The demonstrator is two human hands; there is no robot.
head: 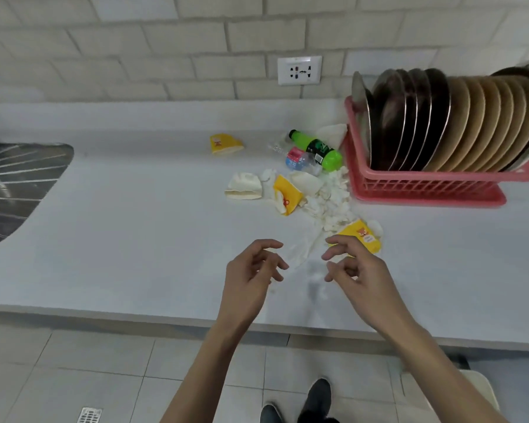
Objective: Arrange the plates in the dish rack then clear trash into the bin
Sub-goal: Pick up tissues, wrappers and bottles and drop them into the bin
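just beyond hands [252, 271] [359, 274], scattered trash [330, 195]

Plates [440, 117] stand on edge, packed in a row in the pink dish rack [425, 184] at my right, steel ones to the left and tan ones to the right. Trash lies scattered on the white counter [135, 224] beside the rack: a green bottle [318, 149] on its side, a crushed clear bottle [298, 160] touching it, crumpled white tissue [333, 196], a squashed white cup [245, 186] and two flattened yellow cups [286, 193] [359, 235]. A third yellow cup [225, 144] lies apart to the left.
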